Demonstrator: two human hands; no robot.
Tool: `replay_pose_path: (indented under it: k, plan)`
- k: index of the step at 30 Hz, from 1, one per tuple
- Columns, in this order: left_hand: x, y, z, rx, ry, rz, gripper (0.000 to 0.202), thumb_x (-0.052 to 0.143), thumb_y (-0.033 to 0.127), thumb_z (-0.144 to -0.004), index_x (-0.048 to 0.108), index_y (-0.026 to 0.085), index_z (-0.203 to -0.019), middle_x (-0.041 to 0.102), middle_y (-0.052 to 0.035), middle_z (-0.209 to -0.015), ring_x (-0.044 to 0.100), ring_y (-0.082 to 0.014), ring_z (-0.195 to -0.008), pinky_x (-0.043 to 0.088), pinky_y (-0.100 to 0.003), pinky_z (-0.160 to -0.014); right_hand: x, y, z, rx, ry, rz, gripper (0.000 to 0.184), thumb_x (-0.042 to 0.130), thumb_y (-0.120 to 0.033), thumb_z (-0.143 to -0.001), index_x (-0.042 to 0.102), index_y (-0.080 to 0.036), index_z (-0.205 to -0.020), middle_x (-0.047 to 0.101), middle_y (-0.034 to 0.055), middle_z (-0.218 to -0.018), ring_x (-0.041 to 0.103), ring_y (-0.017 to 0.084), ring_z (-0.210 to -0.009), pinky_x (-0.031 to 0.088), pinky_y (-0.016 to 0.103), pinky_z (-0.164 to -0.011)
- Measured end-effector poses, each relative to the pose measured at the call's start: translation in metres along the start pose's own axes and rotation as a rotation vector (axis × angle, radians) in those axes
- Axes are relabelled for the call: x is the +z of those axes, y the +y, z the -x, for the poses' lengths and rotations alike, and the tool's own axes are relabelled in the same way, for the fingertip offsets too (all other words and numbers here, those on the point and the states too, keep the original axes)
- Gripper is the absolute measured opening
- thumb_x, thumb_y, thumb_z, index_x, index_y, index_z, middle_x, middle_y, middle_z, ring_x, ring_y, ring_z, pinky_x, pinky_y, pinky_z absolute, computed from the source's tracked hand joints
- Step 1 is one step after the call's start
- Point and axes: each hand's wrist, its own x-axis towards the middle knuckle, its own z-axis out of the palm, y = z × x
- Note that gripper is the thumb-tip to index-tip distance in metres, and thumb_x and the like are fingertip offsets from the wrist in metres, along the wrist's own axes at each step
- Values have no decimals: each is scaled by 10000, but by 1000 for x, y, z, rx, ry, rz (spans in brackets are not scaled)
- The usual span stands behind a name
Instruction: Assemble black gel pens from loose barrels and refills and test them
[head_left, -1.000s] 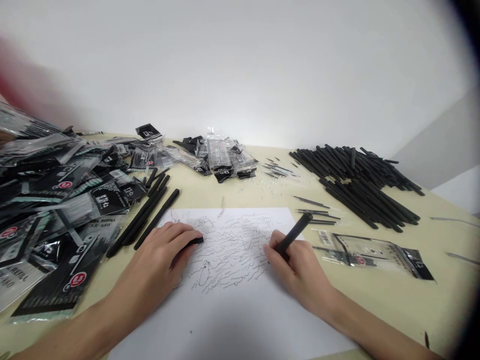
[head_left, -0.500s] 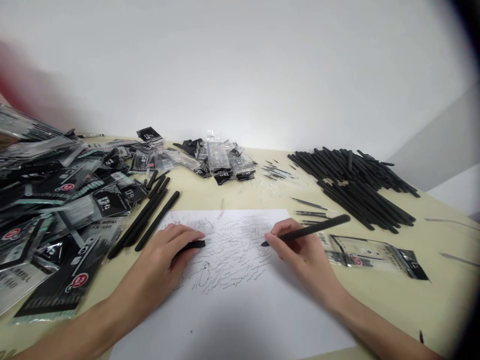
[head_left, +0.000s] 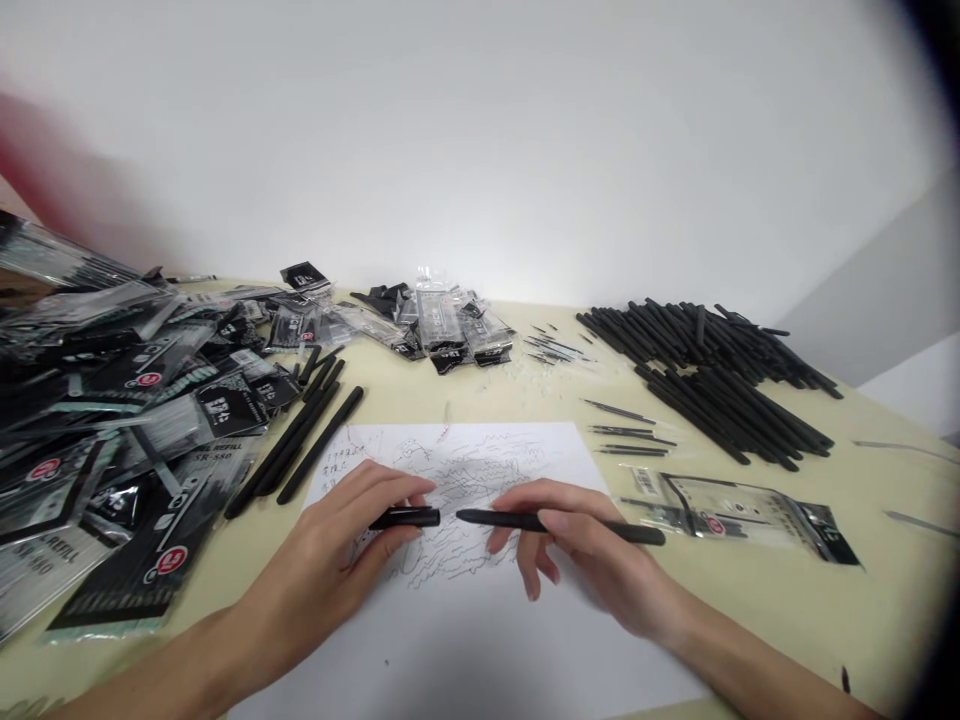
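Observation:
My left hand (head_left: 367, 530) is closed round a black pen cap (head_left: 411, 517), its end facing right. In my right hand (head_left: 577, 540) is a black pen (head_left: 510, 519), held almost level between thumb and fingers with its tip pointing left at the cap. A small gap separates tip and cap. Both hands are over a white sheet of paper (head_left: 450, 660) covered in wavy scribbled lines, with some handwriting at its upper left.
Packs of refills (head_left: 135, 560) pile up on the left beside several black pens (head_left: 319, 445). Crumpled wrappers (head_left: 442, 320) lie at the back. Loose refills (head_left: 634, 435), a refill pack (head_left: 742, 510) and a heap of black pens (head_left: 705, 350) are on the right.
My right hand has lifted the pen off the scribbles, turned it level and brought it left towards the cap. The cap in my left hand has shifted slightly right and down.

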Motion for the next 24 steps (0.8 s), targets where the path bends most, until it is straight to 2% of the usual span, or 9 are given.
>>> replay_pose_path:
  k: [7,13,17,19,21,22,24]
  plan:
    - [-1,5,0,37,-29,74,368,477,73,-841,429,250,-1159,578,-3,-905,537,-123,-822,450,-217,-712,2,1,-1,35,-56,55,223,483,-223,-856,566,-148,-1049,649,114,-949,578,111,-583,326,237,-514]
    - [1,16,3,55,-91,122,387,452,65,-848,402,264,-1175,592,23,-890,550,-97,-791,451,-170,-701,17,-6,1,127,-129,64,197,511,-210,-870,513,-195,-1066,624,83,-1015,586,93,-650,366,224,-568]
    - [3,20,4,90,-125,162,406,451,65,-852,397,278,-1194,608,29,-889,560,-94,-797,455,-163,-716,19,-4,3,95,-177,-2,320,581,-256,-831,454,-206,-1121,602,91,-1037,589,114,-713,401,232,-596]
    - [4,19,4,82,-98,149,391,460,68,-850,424,273,-1181,606,19,-897,564,-97,-799,458,-165,-713,16,-2,3,62,-144,-6,347,584,-335,-823,458,-185,-1109,615,95,-974,588,123,-671,379,215,-532]
    - [4,16,5,74,-46,129,352,471,75,-847,467,261,-1146,605,5,-917,570,-102,-813,459,-167,-720,12,-3,3,52,-76,27,291,513,-409,-855,509,-154,-996,627,65,-804,554,106,-561,333,201,-466]
    - [4,15,5,69,-18,123,334,475,77,-846,488,255,-1129,607,-2,-934,573,-105,-829,459,-170,-732,11,-4,2,69,-36,75,285,473,-422,-875,532,-145,-908,604,31,-684,511,89,-497,311,197,-447]
    - [2,15,4,63,23,120,299,484,85,-844,525,250,-1090,614,-7,-952,580,-108,-848,456,-172,-753,10,-7,3,120,22,255,334,431,-417,-899,550,-143,-748,461,-44,-497,389,62,-421,270,191,-427]
